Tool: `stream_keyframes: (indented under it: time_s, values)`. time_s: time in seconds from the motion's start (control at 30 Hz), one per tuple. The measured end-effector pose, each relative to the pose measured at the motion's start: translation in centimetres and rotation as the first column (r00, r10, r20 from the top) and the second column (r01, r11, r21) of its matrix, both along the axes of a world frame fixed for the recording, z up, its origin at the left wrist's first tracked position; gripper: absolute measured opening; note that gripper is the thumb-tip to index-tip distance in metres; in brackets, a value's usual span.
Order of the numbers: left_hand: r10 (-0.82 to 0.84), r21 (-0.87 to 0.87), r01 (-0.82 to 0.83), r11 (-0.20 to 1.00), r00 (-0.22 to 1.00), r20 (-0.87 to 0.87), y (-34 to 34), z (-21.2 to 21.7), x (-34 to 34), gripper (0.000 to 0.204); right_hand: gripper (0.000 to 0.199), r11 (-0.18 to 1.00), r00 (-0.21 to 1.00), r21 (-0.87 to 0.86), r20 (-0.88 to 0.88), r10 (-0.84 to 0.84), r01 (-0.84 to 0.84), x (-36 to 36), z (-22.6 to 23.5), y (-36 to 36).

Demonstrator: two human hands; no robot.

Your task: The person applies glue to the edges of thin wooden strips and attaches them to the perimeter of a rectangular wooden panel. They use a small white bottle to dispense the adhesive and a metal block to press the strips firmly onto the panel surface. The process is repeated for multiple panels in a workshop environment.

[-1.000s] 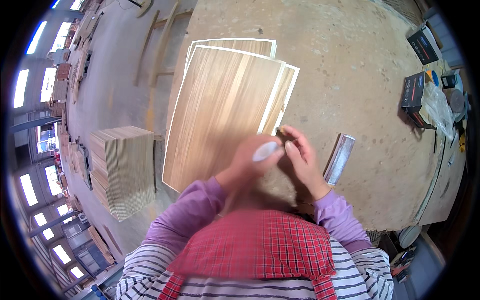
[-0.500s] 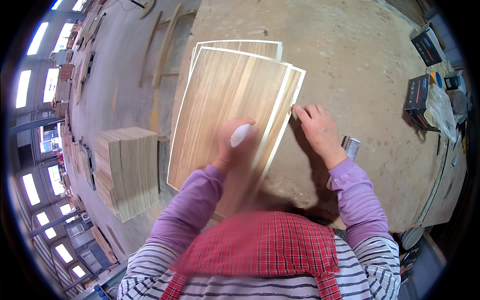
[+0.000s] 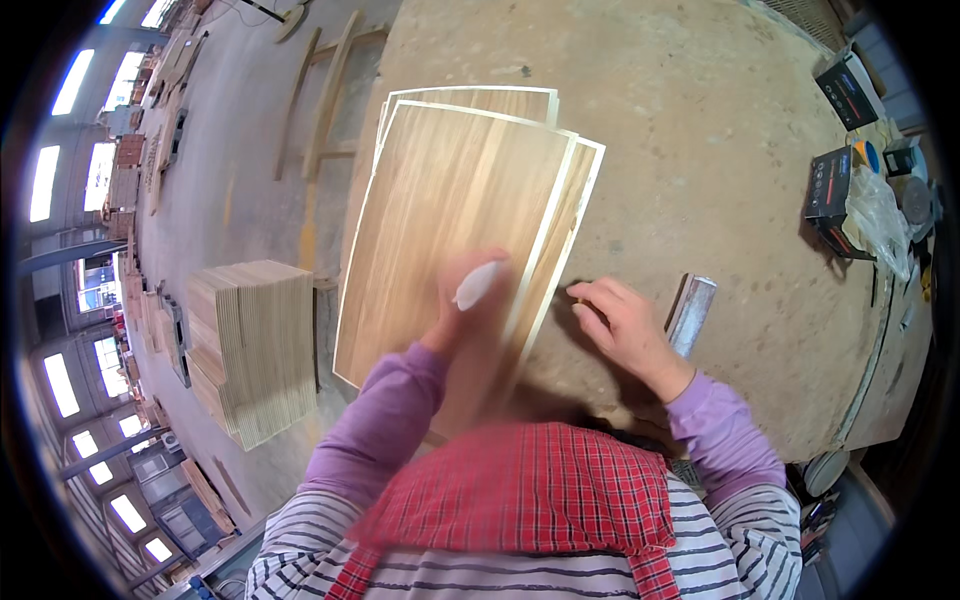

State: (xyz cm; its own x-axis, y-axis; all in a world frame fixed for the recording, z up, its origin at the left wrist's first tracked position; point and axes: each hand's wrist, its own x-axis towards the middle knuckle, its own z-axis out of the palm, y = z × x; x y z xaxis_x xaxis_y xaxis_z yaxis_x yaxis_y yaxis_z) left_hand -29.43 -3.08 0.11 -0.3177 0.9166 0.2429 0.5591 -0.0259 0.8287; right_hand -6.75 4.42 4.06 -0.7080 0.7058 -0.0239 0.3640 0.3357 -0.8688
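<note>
A stack of wood-grain panels [image 3: 460,180] with white edges lies slightly fanned out on the worktable. Above the top panel is my left hand [image 3: 455,300], blurred, its fingers closed round a smooth white oval object [image 3: 479,285] whose kind I cannot make out. My right hand [image 3: 630,325] is just right of the stack's right edge, apart from it. Its thumb and fingers are curled together, and a tiny yellowish bit seems to show at the fingertips. Beside that hand lies a grey metal bar-like piece [image 3: 692,315] on the table.
The brown worktable [image 3: 680,130] extends far and right. Dark boxes [image 3: 828,200] and a crumpled clear plastic bag [image 3: 880,225] sit along its right side. Left of the table a tall pile of boards [image 3: 265,350] stands on the floor, with a wooden frame [image 3: 335,95] farther off.
My right hand has left the panels' right edge and come back toward me, its fingers now curled. The left hand stays over the top panel with the white object.
</note>
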Motion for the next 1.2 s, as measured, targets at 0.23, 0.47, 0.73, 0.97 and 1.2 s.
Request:
stream_keyframes:
  time_s: [0.23, 0.47, 0.73, 0.97, 1.2]
  values:
    - [-0.012, -0.292, 0.262, 0.920, 0.762, 0.648, -1.9, 2.5, 7.6, 0.030, 0.043, 0.975, 0.940, -0.214, -0.318, -0.120, 0.052, -1.9, -0.3, -3.0]
    - [-0.344, -0.462, 0.508, 0.727, 0.852, 0.395, -0.3, 4.1, 4.9, 0.039, 0.031, 0.882, 0.917, -0.471, -0.363, -0.167, -0.026, -1.2, -1.0, -3.3]
    - [-0.251, 0.005, 0.287, 0.958, 0.846, -0.471, 2.2, 3.1, -1.2, 0.043, 0.023, 0.622, 0.796, -0.758, -0.247, -0.552, 0.196, -0.7, -3.0, -2.4]
    - [-0.060, -0.090, 0.015, 0.996, 0.852, -0.521, 2.3, 0.8, -2.4, 0.043, 0.021, 0.599, 0.764, -0.713, -0.138, -0.630, 0.365, -1.5, -5.5, -2.4]
    - [-0.067, -0.110, 0.008, 0.994, 0.836, -0.544, 2.6, 1.3, -2.0, 0.045, 0.019, 0.593, 0.764, -0.726, -0.148, -0.628, 0.347, -2.5, -6.2, -2.6]
